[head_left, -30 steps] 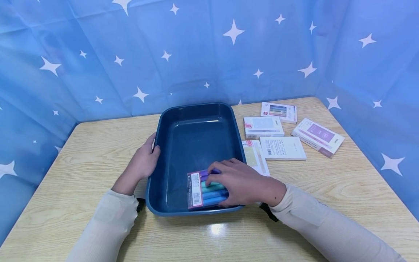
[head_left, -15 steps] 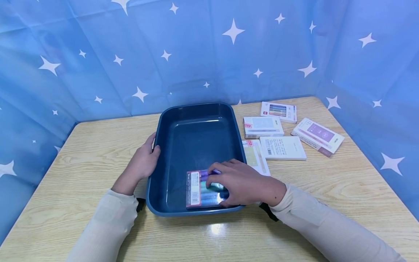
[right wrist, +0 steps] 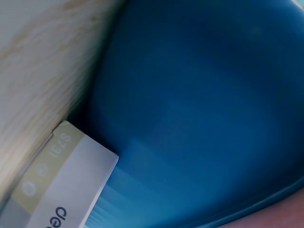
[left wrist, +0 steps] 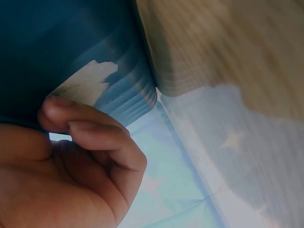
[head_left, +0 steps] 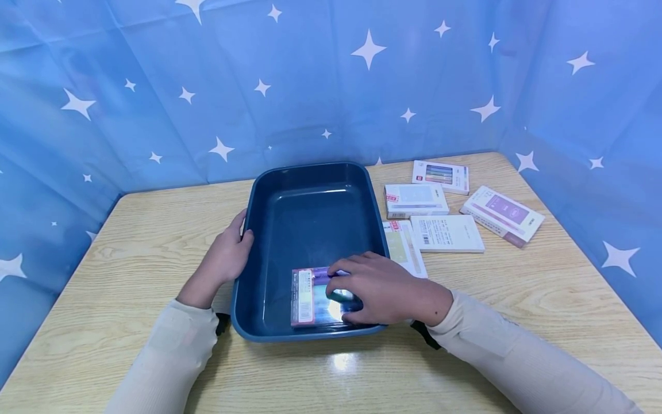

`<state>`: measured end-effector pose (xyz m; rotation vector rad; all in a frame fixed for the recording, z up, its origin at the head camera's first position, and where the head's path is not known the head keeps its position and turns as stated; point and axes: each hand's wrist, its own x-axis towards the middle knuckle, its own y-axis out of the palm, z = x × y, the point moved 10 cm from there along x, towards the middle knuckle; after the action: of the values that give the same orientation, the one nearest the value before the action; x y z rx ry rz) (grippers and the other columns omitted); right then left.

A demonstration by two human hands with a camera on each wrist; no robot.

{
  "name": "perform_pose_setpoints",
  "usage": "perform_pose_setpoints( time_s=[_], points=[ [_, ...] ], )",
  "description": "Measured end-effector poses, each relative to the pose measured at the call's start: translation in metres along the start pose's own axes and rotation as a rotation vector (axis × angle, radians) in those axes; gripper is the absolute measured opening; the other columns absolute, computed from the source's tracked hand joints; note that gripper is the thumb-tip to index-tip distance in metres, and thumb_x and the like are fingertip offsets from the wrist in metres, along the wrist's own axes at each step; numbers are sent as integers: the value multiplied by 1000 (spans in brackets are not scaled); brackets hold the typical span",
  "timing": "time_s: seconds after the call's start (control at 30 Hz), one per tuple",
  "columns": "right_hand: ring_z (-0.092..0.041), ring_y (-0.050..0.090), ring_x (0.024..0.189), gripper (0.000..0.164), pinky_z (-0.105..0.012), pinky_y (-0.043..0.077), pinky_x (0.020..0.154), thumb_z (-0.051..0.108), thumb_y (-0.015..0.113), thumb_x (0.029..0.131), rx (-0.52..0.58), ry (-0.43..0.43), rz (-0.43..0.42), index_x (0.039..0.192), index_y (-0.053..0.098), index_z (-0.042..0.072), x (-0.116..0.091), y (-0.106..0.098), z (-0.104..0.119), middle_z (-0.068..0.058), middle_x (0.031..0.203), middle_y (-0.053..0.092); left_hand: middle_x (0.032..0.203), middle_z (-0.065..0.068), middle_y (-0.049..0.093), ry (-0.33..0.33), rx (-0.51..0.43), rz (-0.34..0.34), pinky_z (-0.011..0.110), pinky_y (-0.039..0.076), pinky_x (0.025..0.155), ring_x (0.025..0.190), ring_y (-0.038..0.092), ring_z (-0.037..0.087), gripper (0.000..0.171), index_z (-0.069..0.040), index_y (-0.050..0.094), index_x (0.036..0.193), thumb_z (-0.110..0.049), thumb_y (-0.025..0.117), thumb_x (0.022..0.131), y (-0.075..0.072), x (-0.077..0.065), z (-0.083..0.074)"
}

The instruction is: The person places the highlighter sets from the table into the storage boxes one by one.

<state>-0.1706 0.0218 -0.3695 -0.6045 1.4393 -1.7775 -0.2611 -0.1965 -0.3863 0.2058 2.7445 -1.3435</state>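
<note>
A dark blue plastic bin [head_left: 310, 241] stands on the table. My left hand [head_left: 226, 253] holds its left side, thumb by the rim; in the left wrist view the curled fingers [left wrist: 102, 135] lie against the outer wall. My right hand [head_left: 385, 290] reaches over the right rim and grips a clear pack of highlighter-like pens [head_left: 306, 296] in the bin's front right corner. Purple, green and blue barrels show through its glossy film, with a white label at the left end. The hand covers the pack's right end. The right wrist view shows mostly the bin's outer wall [right wrist: 190, 118].
Right of the bin lie several flat boxes: a white one with a green panel [head_left: 405, 250] close against the bin, a plain-backed one [head_left: 447, 234], a white one [head_left: 416, 201], a purple-panelled one [head_left: 501, 215], and a windowed pen box [head_left: 441, 177]. A starry blue curtain [head_left: 320, 86] encloses the table.
The pack of pens has shifted slightly left and tilted, and bright glare now covers its film. My left hand, the bin and the boxes stay in place.
</note>
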Motion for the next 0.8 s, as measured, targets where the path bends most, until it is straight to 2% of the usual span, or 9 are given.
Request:
perform_pose_setpoints(
  time_s=[0.17, 0.37, 0.5, 0.7, 0.8],
  points=[
    [-26, 56, 129, 37, -52, 41, 110, 45, 73, 88, 1, -1, -3, 120, 68, 28, 0, 1, -1, 0, 140, 58, 104, 24, 68, 0, 9, -4, 36, 58, 69, 83, 71, 28, 59, -8, 9, 161, -27, 28, 109, 0, 0, 0],
    [-26, 55, 129, 36, -52, 41, 110, 44, 72, 89, 6, -4, -10, 120, 69, 27, 0, 0, -1, 0, 140, 59, 79, 17, 62, -1, 13, -8, 33, 55, 64, 73, 69, 24, 59, -7, 9, 161, -27, 28, 109, -1, 1, 0],
    [-25, 55, 129, 35, -52, 41, 110, 43, 72, 90, 18, -4, -16, 121, 69, 27, 0, -1, -1, 0, 140, 59, 81, 15, 64, 6, 14, -14, 33, 56, 66, 76, 69, 25, 59, -6, 10, 161, -26, 29, 109, -1, 0, -1],
    [-25, 54, 131, 35, -52, 41, 111, 42, 70, 91, 33, -1, -27, 122, 69, 26, -1, -3, -1, 0, 140, 59, 74, 13, 59, 2, 7, -9, 32, 54, 63, 69, 67, 22, 59, -7, 10, 161, -26, 29, 109, -1, 1, 0],
    [-25, 53, 131, 35, -51, 41, 111, 42, 68, 93, 23, -9, -36, 123, 68, 24, -2, -4, -1, -1, 140, 59, 77, 14, 60, 2, 6, -7, 32, 55, 62, 70, 68, 23, 59, -7, 9, 161, -26, 29, 109, -1, 1, -1]
  ],
)
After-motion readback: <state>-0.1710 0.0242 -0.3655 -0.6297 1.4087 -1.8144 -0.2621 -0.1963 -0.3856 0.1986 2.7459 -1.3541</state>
